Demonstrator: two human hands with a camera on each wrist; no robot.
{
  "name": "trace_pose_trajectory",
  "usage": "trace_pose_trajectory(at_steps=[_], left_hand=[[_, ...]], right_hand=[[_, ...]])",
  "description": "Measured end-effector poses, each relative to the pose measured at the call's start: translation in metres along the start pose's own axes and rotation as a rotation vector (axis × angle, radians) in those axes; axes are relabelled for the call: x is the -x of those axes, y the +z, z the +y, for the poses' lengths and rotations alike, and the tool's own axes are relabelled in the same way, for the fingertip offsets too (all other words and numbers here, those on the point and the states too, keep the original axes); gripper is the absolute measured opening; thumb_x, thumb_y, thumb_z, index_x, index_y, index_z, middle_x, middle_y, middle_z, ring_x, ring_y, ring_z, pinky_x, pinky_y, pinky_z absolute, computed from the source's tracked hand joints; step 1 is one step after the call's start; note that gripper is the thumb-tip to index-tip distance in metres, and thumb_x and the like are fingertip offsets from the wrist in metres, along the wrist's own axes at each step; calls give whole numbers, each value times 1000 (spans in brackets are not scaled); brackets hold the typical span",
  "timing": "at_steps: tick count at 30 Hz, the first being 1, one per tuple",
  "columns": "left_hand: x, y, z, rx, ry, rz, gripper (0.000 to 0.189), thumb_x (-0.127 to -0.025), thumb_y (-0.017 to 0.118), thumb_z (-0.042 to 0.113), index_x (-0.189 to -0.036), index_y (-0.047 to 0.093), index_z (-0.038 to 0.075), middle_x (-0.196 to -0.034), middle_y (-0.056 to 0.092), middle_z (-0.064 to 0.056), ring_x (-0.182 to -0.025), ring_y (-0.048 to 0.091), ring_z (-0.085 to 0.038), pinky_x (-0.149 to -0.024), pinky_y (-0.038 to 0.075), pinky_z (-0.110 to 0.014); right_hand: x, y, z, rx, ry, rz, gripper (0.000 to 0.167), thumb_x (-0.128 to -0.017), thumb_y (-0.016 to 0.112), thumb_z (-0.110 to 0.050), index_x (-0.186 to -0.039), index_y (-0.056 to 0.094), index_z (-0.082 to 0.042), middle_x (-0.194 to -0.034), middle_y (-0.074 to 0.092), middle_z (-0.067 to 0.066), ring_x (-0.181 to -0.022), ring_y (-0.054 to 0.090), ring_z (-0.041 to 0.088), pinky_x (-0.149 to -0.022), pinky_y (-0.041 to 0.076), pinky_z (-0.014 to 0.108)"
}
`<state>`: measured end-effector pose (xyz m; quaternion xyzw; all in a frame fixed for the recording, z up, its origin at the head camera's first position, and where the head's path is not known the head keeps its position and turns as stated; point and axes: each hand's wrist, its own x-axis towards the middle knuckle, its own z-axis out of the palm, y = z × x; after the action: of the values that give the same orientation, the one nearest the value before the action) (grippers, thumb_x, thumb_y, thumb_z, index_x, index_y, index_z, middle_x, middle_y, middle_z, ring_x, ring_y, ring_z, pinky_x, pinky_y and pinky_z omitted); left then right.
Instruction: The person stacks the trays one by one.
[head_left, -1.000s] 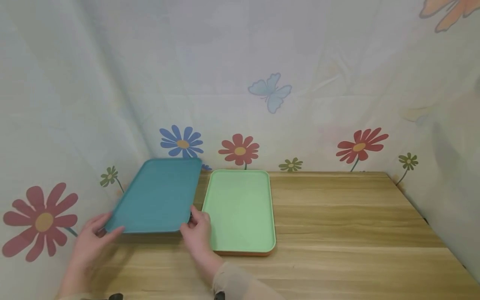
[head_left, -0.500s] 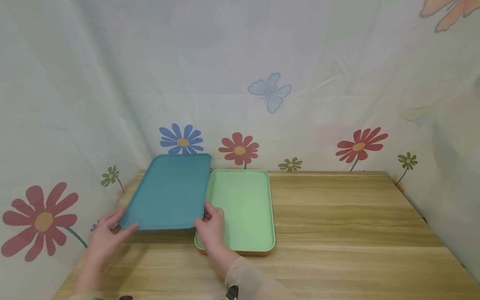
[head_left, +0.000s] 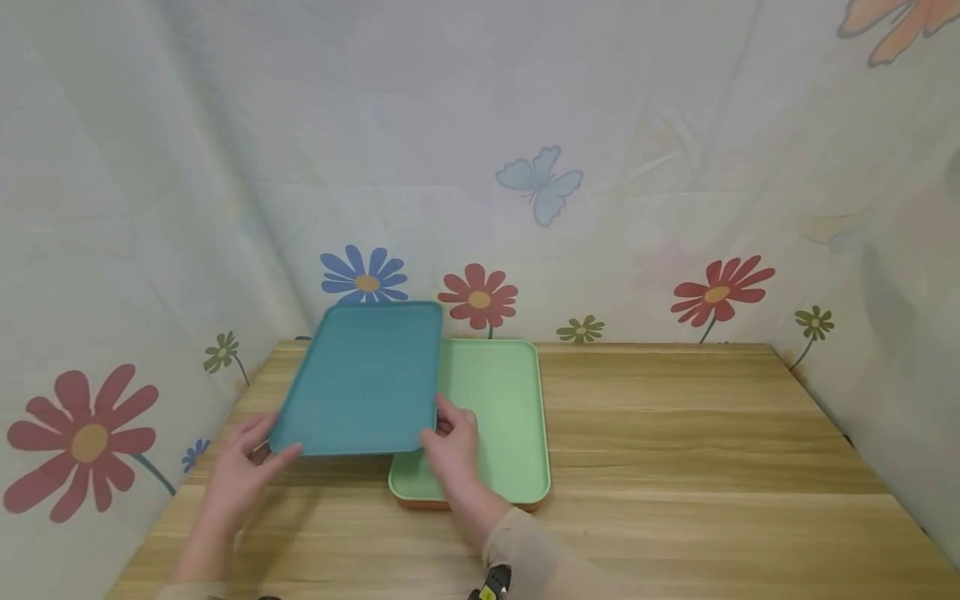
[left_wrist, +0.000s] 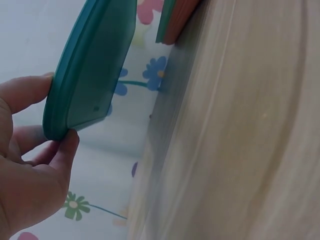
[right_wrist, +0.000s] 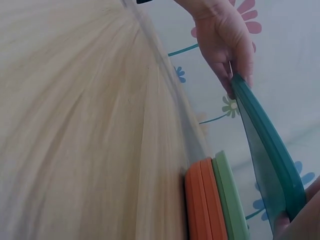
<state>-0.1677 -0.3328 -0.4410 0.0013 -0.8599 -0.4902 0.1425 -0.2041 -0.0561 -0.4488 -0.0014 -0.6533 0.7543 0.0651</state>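
A teal rectangular tray [head_left: 367,375] is held up off the table, partly over a light green tray [head_left: 502,417]. My left hand [head_left: 243,471] pinches its near left corner, thumb above and fingers beneath, as the left wrist view shows with the teal tray [left_wrist: 85,75] tilted. At the near right corner my right hand [head_left: 455,442] grips the rim. In the right wrist view the green tray [right_wrist: 229,195] lies on top of orange trays [right_wrist: 202,200], stacked on the table. The raised tray hides the green tray's left part in the head view.
The wood-grain table [head_left: 675,450] reaches out to the right of the stack. Behind it and along both sides hangs a pale cloth [head_left: 600,108] printed with flowers and butterflies.
Both hands have carried the teal tray to the right and slightly higher, from beside the green tray to partly over it. The stack has stayed in place.
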Motion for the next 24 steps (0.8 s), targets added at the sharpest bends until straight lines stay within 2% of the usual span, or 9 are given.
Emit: trace_pose_trajectory(at_steps=[8,17,24], left_hand=[[2,17,11,52,32,-14,73,-88,75,7,-144,35,-15,-143,32,-31,-128,39,-49,-93,34,-6],[7,33,27,47,48,-26,72,-87,77,9,-142,38,-16,-140,36,-29,-127,41,-46,-94,34,-7],[8,47,38,72,32,-59,73,-88,76,10,-143,37,-16,-143,32,-28,-131,38,-42,-94,33,-5]], right_hand=[[1,-24,-6,35,19,-9,66,-72,53,11,-137,53,8,-110,50,16,-99,57,27,-79,50,30],[1,-49,-11,108,17,-17,67,-71,54,9,-138,54,4,-110,52,15,-100,56,28,-75,48,28],[3,-72,-13,185,10,-31,64,-74,55,8,-138,55,2,-113,55,15,-103,55,28,-78,49,32]])
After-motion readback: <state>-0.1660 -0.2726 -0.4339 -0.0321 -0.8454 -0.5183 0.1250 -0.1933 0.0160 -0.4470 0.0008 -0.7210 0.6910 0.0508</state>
